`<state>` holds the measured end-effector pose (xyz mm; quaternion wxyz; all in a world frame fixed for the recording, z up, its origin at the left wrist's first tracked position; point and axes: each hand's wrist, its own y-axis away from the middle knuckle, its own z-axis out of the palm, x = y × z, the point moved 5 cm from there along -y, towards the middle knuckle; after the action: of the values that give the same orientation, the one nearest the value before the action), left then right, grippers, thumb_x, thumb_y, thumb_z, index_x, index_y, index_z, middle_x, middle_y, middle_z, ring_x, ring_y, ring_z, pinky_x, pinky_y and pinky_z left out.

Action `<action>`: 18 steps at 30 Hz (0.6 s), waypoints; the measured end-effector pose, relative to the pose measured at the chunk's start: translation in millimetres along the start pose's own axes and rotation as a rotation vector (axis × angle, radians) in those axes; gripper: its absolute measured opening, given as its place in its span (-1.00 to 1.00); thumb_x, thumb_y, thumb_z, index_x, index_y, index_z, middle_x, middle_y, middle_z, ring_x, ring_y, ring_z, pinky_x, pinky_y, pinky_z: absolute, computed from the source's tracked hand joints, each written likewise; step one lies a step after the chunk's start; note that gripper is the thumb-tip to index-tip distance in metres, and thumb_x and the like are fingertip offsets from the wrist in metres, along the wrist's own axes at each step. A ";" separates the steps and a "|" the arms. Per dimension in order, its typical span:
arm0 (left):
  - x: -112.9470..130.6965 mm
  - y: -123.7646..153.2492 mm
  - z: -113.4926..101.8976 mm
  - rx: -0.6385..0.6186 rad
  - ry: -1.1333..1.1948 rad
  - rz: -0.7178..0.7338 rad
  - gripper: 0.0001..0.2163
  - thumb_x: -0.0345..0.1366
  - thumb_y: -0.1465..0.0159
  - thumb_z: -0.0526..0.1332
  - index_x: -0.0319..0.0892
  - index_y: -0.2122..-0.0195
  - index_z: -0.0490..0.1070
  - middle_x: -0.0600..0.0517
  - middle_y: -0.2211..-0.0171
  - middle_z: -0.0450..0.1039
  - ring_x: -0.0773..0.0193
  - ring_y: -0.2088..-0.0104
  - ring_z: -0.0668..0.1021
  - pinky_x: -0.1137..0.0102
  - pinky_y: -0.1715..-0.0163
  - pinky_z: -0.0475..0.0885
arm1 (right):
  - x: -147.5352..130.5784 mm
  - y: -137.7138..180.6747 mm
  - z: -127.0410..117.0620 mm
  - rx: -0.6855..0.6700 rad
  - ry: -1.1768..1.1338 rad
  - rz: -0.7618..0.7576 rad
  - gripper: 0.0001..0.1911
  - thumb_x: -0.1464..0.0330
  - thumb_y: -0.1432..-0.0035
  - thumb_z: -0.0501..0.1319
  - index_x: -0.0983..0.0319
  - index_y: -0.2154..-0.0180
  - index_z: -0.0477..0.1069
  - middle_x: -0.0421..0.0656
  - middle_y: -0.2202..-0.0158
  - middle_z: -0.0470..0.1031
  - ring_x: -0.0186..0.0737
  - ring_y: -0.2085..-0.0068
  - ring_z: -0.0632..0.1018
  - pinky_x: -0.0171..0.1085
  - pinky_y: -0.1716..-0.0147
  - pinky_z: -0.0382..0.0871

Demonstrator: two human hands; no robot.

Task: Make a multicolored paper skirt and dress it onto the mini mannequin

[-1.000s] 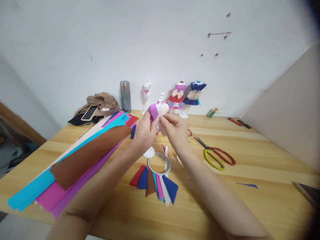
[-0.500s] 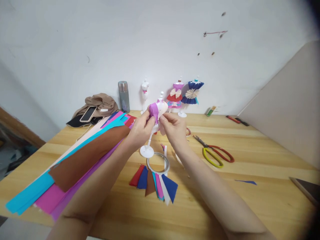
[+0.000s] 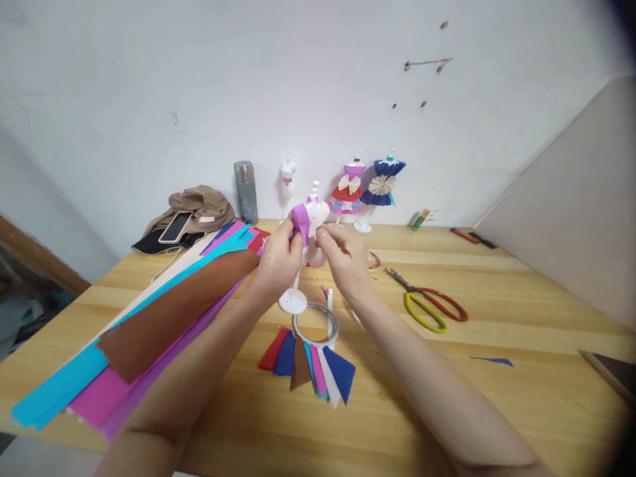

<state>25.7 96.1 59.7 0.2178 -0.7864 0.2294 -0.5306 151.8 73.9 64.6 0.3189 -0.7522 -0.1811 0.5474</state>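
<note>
A small white mannequin (image 3: 314, 211) on a round stand base (image 3: 293, 301) is held up between my hands, with pale and purple paper around its body. My left hand (image 3: 279, 262) is closed, pinching a folded purple crepe paper strip (image 3: 300, 222) against the mannequin's left side. At the other side my right hand (image 3: 346, 255) is closed, thumb and forefinger together at the edge of the pale pink paper (image 3: 317, 254). The fingertips partly hide what lies between them. Below the stand lies a roll of tape (image 3: 297, 324) with several coloured paper pieces (image 3: 301, 364) fanned along its near edge.
Long coloured paper sheets (image 3: 183, 305) cover the table's left side. Scissors (image 3: 427, 301) lie on the right, near a blue scrap (image 3: 491, 361). Along the wall stand a bare mannequin (image 3: 288, 173), two dressed ones (image 3: 348, 189) and a flask (image 3: 246, 192). A phone (image 3: 175, 227) rests on a cap.
The mannequin has shifted slightly left and stands a little more upright between my hands. Both hands keep their closed grip, and my right fingertips have moved slightly.
</note>
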 end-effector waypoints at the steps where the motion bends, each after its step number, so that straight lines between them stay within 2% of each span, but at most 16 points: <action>1: -0.5 -0.2 0.3 -0.002 -0.001 -0.006 -0.85 -0.36 -0.33 0.08 -0.21 0.19 0.44 -0.02 0.30 0.54 0.20 0.28 0.54 0.37 0.26 0.38 | -1.7 0.4 -0.1 -0.006 0.006 -0.005 -0.70 0.25 -0.22 0.10 0.19 0.52 0.38 -0.22 0.51 0.38 -0.23 0.41 0.39 -0.25 0.38 0.20; 7: 5.4 1.3 -1.4 -0.020 -0.093 -0.004 -0.78 -0.31 -0.34 0.07 -0.22 0.09 0.45 -0.06 0.28 0.55 0.17 0.28 0.53 0.34 0.26 0.35 | 2.4 1.4 -0.5 0.053 0.058 0.031 -0.72 0.26 -0.18 0.18 0.20 0.55 0.39 -0.23 0.57 0.35 -0.25 0.45 0.34 -0.26 0.40 0.19; 10: 11.3 2.9 -2.2 -0.077 -0.086 0.018 -0.72 -0.33 -0.34 0.02 -0.22 0.03 0.45 -0.01 0.34 0.51 0.22 0.35 0.48 0.36 0.32 0.31 | 5.7 1.0 -0.9 0.070 0.065 0.044 -0.75 0.29 -0.18 0.19 0.21 0.52 0.43 -0.24 0.58 0.35 -0.27 0.47 0.33 -0.27 0.41 0.19; 14: 12.9 3.0 -2.4 -0.118 -0.055 0.026 -0.70 -0.42 -0.27 0.02 -0.22 0.06 0.46 0.05 0.44 0.44 0.26 0.42 0.43 0.39 0.36 0.30 | 6.7 0.7 -2.8 0.076 0.109 0.063 -0.72 0.26 -0.18 0.18 0.21 0.54 0.41 -0.24 0.58 0.35 -0.27 0.46 0.33 -0.27 0.41 0.18; 18: 9.2 0.6 -0.7 -0.094 -0.046 0.050 -0.76 -0.37 -0.29 0.08 -0.21 0.07 0.45 0.03 0.34 0.50 0.26 0.35 0.48 0.41 0.32 0.33 | 5.4 0.7 -2.9 0.063 0.113 0.064 -0.71 0.25 -0.19 0.18 0.21 0.54 0.42 -0.22 0.57 0.37 -0.27 0.45 0.34 -0.28 0.41 0.19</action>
<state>28.1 90.1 66.3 0.1991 -0.8016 0.2687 -0.4955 156.2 75.9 60.8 0.3346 -0.7768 -0.1214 0.5195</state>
